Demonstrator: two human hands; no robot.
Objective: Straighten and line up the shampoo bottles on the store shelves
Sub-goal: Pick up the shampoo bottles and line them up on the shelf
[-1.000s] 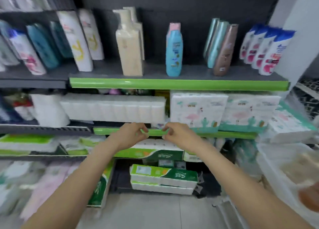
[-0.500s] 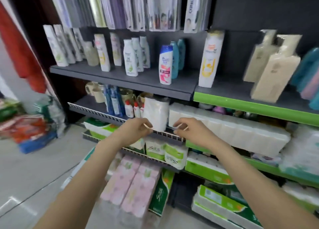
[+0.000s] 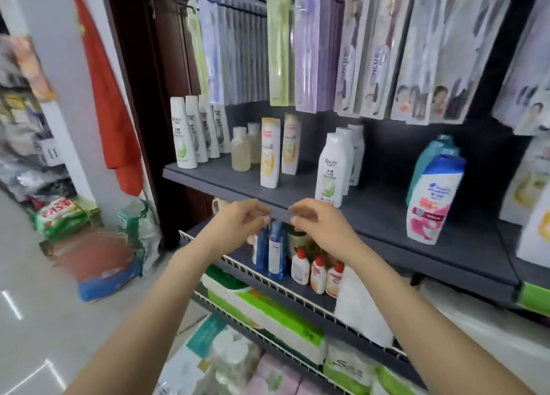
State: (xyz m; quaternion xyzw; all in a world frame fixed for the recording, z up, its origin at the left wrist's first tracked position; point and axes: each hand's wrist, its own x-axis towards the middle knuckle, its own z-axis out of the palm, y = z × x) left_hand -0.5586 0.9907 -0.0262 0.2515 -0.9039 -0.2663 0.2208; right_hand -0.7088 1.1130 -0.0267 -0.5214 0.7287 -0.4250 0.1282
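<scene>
We hold our left hand (image 3: 238,220) and right hand (image 3: 317,225) close together just before the lip of the dark shelf (image 3: 238,186), fingers loosely curled and gripping nothing, so we judge no bottle is yet in hand. Next we must reach up to the shampoo bottles (image 3: 330,174) standing in uneven groups on that shelf. Beyond hang toothbrush packs (image 3: 309,46); left, grey floor (image 3: 26,275).

Both bare forearms reach forward and upward, converging; the left hand (image 3: 238,220) and right hand (image 3: 317,223) are held close together, apart, fingers loosely curled with fingertips facing each other, holding nothing
</scene>
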